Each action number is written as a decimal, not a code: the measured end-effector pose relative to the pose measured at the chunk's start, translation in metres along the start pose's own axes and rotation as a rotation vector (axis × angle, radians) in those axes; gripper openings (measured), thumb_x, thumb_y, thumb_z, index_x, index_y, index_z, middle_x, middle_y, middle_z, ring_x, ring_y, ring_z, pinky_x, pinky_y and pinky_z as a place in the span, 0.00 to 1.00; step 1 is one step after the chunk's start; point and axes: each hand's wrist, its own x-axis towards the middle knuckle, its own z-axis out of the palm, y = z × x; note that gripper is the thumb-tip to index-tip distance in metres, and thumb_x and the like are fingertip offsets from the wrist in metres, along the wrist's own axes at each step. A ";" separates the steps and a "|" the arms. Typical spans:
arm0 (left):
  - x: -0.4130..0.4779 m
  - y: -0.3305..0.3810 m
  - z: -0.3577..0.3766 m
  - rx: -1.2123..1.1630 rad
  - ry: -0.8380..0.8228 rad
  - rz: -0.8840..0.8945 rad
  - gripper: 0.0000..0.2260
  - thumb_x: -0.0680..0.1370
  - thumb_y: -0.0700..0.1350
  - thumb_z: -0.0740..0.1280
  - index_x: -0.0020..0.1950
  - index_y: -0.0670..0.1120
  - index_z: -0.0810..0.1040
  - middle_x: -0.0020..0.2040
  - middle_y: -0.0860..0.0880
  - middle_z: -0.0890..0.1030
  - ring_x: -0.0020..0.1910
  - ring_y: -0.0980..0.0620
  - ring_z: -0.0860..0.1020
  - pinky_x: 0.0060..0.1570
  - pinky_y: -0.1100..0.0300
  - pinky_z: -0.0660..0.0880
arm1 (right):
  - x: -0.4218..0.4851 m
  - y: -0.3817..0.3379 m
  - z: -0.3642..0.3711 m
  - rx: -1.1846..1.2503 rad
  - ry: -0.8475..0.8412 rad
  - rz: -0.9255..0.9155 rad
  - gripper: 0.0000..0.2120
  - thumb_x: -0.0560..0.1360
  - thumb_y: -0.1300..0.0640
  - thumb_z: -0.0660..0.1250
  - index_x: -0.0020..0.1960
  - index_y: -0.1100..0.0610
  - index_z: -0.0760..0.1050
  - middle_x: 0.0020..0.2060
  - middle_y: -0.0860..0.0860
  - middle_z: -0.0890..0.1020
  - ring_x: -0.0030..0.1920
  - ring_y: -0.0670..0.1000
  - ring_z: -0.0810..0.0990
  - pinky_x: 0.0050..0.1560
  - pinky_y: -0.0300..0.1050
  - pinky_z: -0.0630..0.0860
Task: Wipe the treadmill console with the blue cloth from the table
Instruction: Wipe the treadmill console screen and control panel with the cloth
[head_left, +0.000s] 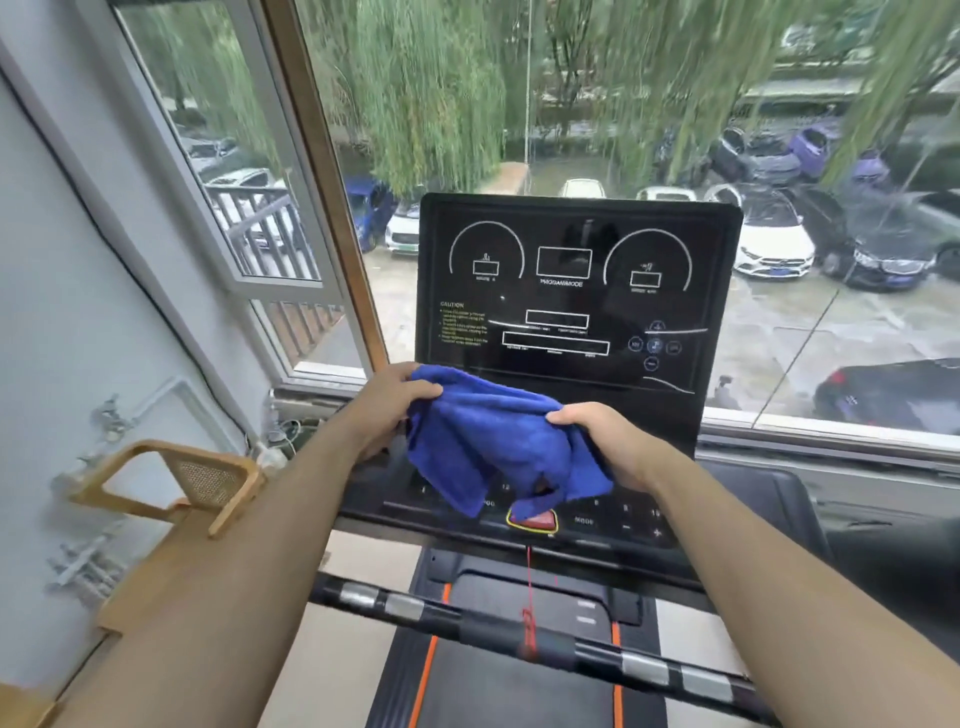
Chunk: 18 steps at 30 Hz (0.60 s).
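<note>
Single head-worn view, wide-angle, edges bowed. Looks forward and steeply down from standing height on the treadmill, facing the window (597, 104) across the upper frame. Console (576, 291) sits close, centre frame; handlebar (597, 649) crosses the bottom. Forearms enter from both lower corners. No second view.

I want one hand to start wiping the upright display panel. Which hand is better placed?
Left, probably. The left hand grips the blue cloth right at the display panel's bottom edge; the right hand holds it lower, over the buttons.
</note>
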 end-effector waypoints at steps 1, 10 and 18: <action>0.014 -0.001 -0.002 0.052 -0.003 0.010 0.08 0.78 0.34 0.65 0.55 0.36 0.81 0.40 0.45 0.80 0.40 0.49 0.77 0.41 0.57 0.71 | 0.008 -0.003 0.000 -0.014 0.007 -0.025 0.16 0.68 0.55 0.69 0.53 0.62 0.82 0.46 0.64 0.81 0.44 0.59 0.79 0.44 0.51 0.74; 0.112 -0.005 -0.026 0.403 0.140 0.317 0.06 0.74 0.47 0.70 0.45 0.53 0.73 0.41 0.57 0.78 0.39 0.64 0.75 0.39 0.68 0.68 | 0.061 -0.016 0.003 -0.240 0.208 -0.148 0.18 0.70 0.70 0.70 0.57 0.59 0.73 0.46 0.56 0.81 0.40 0.46 0.80 0.39 0.37 0.76; 0.137 -0.006 -0.020 0.398 0.351 0.760 0.09 0.71 0.39 0.66 0.50 0.47 0.81 0.47 0.55 0.79 0.47 0.60 0.77 0.47 0.73 0.68 | 0.097 -0.016 0.029 0.206 0.533 -0.419 0.15 0.74 0.73 0.64 0.39 0.53 0.74 0.32 0.46 0.78 0.34 0.44 0.76 0.36 0.38 0.72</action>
